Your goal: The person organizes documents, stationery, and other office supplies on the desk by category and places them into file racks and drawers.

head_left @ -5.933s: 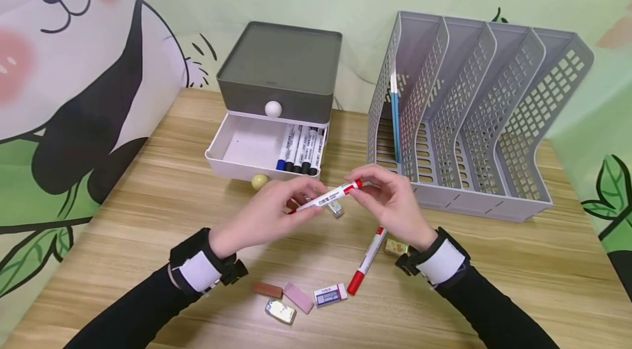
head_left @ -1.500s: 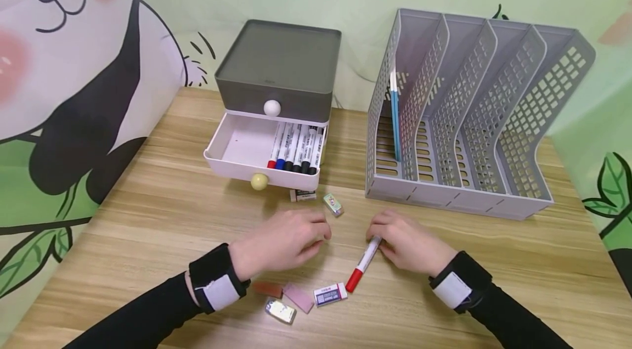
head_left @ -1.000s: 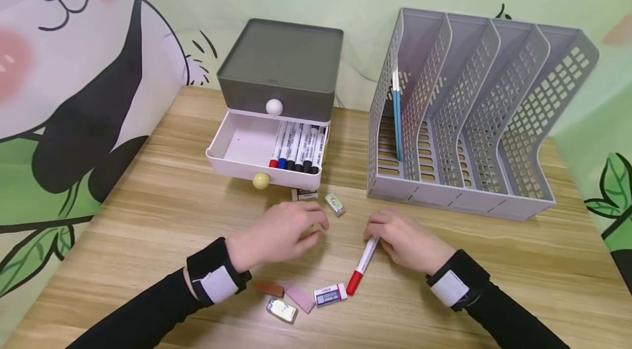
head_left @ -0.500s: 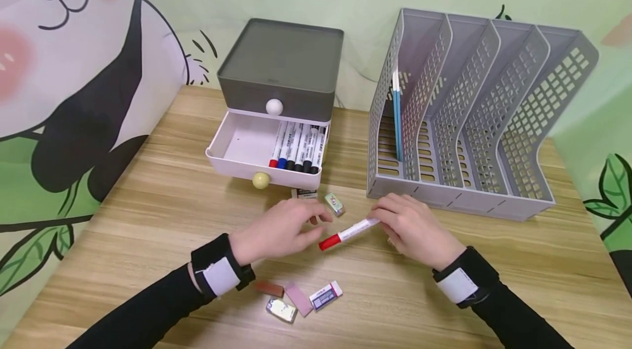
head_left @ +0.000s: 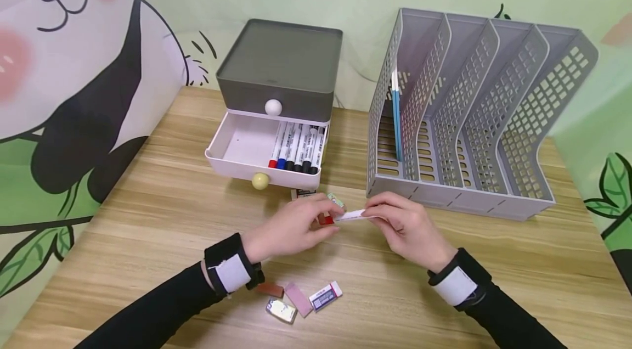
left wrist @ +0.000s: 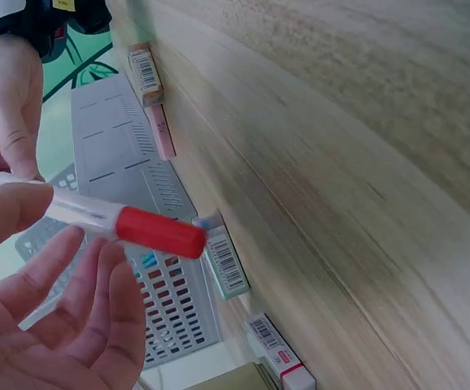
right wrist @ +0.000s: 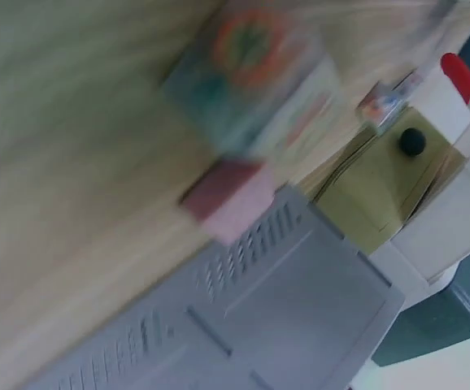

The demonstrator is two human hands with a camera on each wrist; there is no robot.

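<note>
— Held above the wooden table (head_left: 148,217): white whiteboard marker with a red cap (head_left: 345,216), lying level between both hands, just in front of the open white drawer (head_left: 237,146).
— Grip?
— Right hand (head_left: 410,228) pinching the white barrel end; left hand (head_left: 291,225) at the red cap, thumb over the barrel, fingers loosely open beneath it in the left wrist view. Firm hold on that side: hard to call.
— Step?
— Likely mid hand-over, or turning the marker to match the row of capped markers (head_left: 296,147) in the drawer.
— Next?
— Probably a short reach forward, cap facing front, laid just left of that row, clear of the drawer rim.
— Around?
— Small green eraser (head_left: 338,201) just behind the fingers; cluster of erasers (head_left: 301,300) nearer the body; grey mesh file rack (head_left: 469,118) to the right.
</note>
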